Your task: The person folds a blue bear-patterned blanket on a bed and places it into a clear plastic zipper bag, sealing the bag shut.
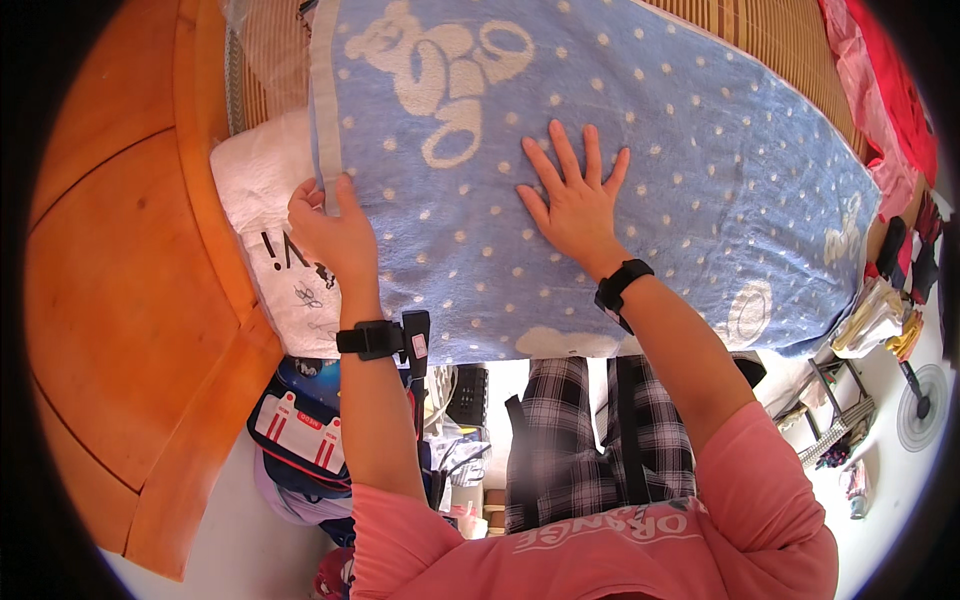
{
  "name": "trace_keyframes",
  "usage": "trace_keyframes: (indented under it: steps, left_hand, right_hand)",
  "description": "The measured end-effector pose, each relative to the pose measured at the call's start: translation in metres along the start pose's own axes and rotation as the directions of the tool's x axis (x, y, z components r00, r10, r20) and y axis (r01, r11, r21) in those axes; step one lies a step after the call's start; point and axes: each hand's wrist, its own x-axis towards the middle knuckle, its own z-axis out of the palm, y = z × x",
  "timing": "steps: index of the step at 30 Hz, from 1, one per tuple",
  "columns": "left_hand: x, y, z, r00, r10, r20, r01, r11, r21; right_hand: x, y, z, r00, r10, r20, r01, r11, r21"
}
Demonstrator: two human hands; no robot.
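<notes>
A light-blue towelling blanket (465, 262) with white dots and bear figures is spread before me, largely flat. My right hand (576, 199) rests palm down near its middle, fingers apart and holding nothing. At the blanket's pale left border, my left hand (341, 240) has its thumb over the edge and its fingers curled outside it. Whether those fingers pinch the cloth cannot be made out. Under and left of that hand lies a white plush cloth (255, 180) with black lettering, partly covered by the blanket. Each wrist wears a black strap.
A wooden bed panel (127, 247) rises at the left. A bamboo slat mat (739, 34) shows beyond the blanket, with pink and red cloth (892, 97) at the right. Below the bed edge are a backpack (300, 435), a black basket (469, 394) and a fan (922, 409).
</notes>
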Motion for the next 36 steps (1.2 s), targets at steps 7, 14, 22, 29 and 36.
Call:
trace_keyframes:
  steps: [7,14,22,29,36]
  left_hand:
    - [0.016,-0.021,0.016,0.991,0.123,0.062,-0.118,0.990,-0.076]
    - [0.050,-0.040,0.004,0.985,0.174,0.000,-0.169,0.956,0.241]
    - [0.053,-0.009,0.025,0.895,0.257,-0.365,0.024,0.789,0.614]
    - [-0.147,0.196,0.034,0.660,0.734,0.160,-0.730,0.677,-0.095]
    - [-0.387,0.371,0.063,0.175,0.825,0.537,-0.299,0.564,-0.770]
  right_hand:
    - [-0.002,0.010,0.007,0.998,-0.014,-0.064,0.016,0.999,0.033]
    - [0.002,-0.004,0.000,0.989,0.043,-0.142,-0.016,0.982,0.186]
    - [-0.064,0.041,-0.070,0.965,0.196,-0.176,-0.055,0.802,0.595]
    - [-0.268,0.219,-0.122,0.479,0.729,-0.489,-0.668,0.664,0.336]
    - [-0.426,0.362,-0.185,0.260,0.811,-0.524,-0.884,0.418,0.208]
